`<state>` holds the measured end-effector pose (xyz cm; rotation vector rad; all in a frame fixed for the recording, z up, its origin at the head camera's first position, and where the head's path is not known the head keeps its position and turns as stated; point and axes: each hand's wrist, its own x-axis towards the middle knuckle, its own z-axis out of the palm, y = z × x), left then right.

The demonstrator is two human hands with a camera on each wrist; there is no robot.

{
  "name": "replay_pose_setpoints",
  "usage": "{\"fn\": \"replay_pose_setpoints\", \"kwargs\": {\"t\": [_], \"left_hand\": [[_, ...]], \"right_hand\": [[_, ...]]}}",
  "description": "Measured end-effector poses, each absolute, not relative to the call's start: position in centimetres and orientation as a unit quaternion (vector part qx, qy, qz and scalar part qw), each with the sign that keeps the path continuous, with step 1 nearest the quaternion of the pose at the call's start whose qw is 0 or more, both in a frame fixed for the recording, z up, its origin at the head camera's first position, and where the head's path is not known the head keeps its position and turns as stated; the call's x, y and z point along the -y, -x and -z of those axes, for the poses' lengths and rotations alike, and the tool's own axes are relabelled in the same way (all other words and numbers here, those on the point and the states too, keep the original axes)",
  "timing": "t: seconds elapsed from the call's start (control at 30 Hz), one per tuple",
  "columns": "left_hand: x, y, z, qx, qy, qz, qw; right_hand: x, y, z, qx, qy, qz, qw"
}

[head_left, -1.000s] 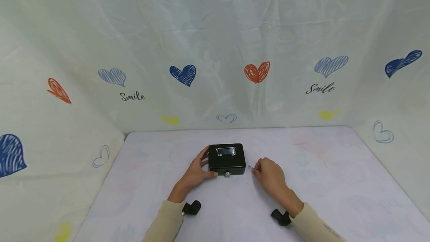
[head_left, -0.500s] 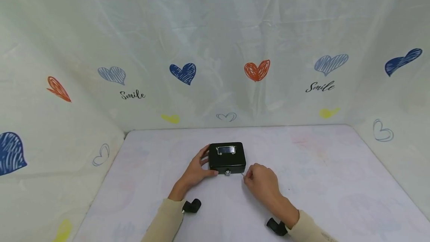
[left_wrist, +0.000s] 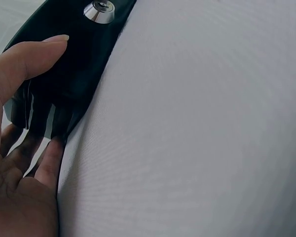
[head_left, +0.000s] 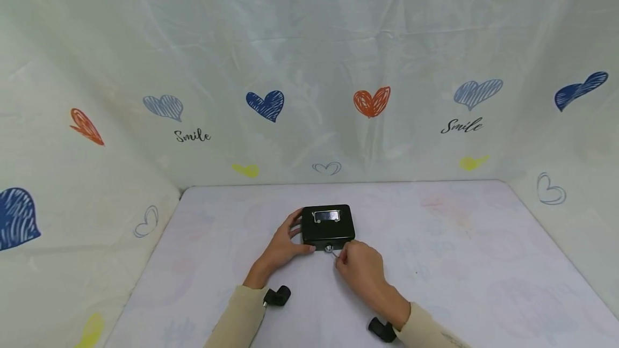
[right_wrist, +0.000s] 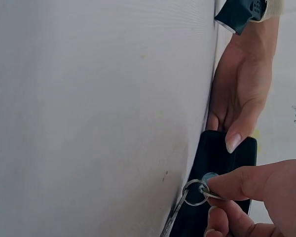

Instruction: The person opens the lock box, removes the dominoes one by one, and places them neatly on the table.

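A small black cash box (head_left: 329,236) with a silver handle plate on its lid sits on the white table. My left hand (head_left: 280,248) holds it at its left end, thumb (left_wrist: 44,54) on the front and fingers at the side. A round silver lock (left_wrist: 101,12) shows on the box front. At this lock, my right hand (head_left: 361,268) pinches a small key (right_wrist: 214,196) between thumb and fingers. Through the key runs a metal ring (right_wrist: 185,189), with a second key (right_wrist: 173,218) hanging from it. Whether the key tip is inside the lock cannot be told.
The white tabletop (head_left: 459,278) spreads around the box. A pale curtain (head_left: 309,69) printed with hearts and "Smile" stands behind and beside it. Small black cameras sit on both wrists, such as the left camera (head_left: 278,296).
My right hand has moved left with the key, from beside the box's right side to the lock on its front. The left hand and the box stay in place.
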<state>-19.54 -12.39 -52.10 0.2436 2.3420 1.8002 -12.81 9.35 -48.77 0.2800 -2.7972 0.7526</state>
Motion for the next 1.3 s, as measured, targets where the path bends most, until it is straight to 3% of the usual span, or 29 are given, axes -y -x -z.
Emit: {"fn": "replay_pose_setpoints", "kwargs": {"t": [0.63,1.3], "left_hand": [[12.3,19.4,51.9,-0.784,-0.084,-0.608,0.095],[12.3,19.5,52.0,-0.787,-0.083,-0.605,0.087]], "right_hand": [[-7.7,12.9,48.7,0.968,-0.061,-0.224,0.095],[-5.6,12.3,48.9,0.976,-0.08,-0.133,0.155]]}}
